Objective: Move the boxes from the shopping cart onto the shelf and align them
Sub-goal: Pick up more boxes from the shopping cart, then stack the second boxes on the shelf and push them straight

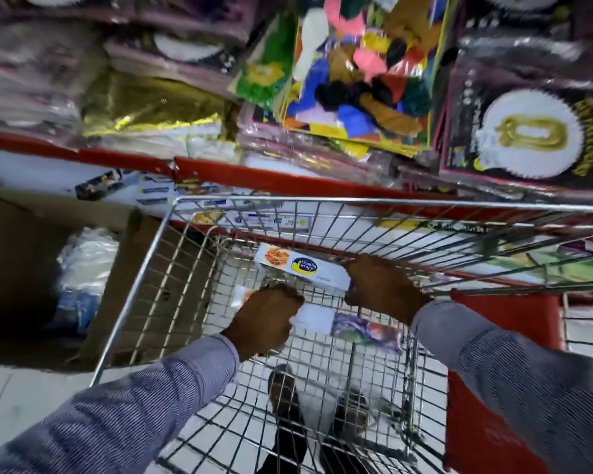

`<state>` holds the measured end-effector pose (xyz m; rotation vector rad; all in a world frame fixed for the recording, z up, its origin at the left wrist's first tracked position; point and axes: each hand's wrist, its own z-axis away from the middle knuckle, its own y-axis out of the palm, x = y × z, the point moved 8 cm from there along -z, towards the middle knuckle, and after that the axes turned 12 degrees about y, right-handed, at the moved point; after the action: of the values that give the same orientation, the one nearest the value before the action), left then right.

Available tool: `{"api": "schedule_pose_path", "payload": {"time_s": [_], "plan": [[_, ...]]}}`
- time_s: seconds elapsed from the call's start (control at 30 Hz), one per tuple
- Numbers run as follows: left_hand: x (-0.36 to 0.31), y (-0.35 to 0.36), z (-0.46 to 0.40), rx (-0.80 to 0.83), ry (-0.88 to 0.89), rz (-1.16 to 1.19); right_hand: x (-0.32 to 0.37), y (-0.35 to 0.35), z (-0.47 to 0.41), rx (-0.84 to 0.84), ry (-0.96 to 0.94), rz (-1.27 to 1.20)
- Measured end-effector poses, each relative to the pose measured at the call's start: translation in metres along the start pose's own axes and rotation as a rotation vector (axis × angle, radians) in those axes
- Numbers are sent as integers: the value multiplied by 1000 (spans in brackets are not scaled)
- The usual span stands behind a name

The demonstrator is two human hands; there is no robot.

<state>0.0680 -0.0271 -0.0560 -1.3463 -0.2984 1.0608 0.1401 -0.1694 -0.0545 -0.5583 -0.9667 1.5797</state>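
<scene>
Shop aisle, red-edged shelf (pixel 288 181) at twelve o'clock. Wire shopping cart (pixel 192 268) below holds two boxes: I see right hand (pixel 384 289) clasping upper box (pixel 302 266), left hand (pixel 264 319) gripping lower box (pixel 350 325).

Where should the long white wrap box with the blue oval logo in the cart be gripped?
Grip the white wrap box at its short end, from above, as the right hand does now. It is long, narrow and lies flat inside the wire cart, so only the open top gives access.

Bright even store light; motion blur throughout, worst at edges; wide-angle bending; glare on plastic packets (pixel 528 131).
</scene>
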Motion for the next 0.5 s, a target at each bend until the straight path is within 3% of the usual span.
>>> {"api": "schedule_pose_path", "payload": {"time_s": [0.17, 0.5], "plan": [[-31, -78, 32, -97, 34, -52, 11, -91, 61, -101, -45, 51], [-100, -277, 73, -292, 73, -218, 41, -325, 187, -485, -118, 147]]}}
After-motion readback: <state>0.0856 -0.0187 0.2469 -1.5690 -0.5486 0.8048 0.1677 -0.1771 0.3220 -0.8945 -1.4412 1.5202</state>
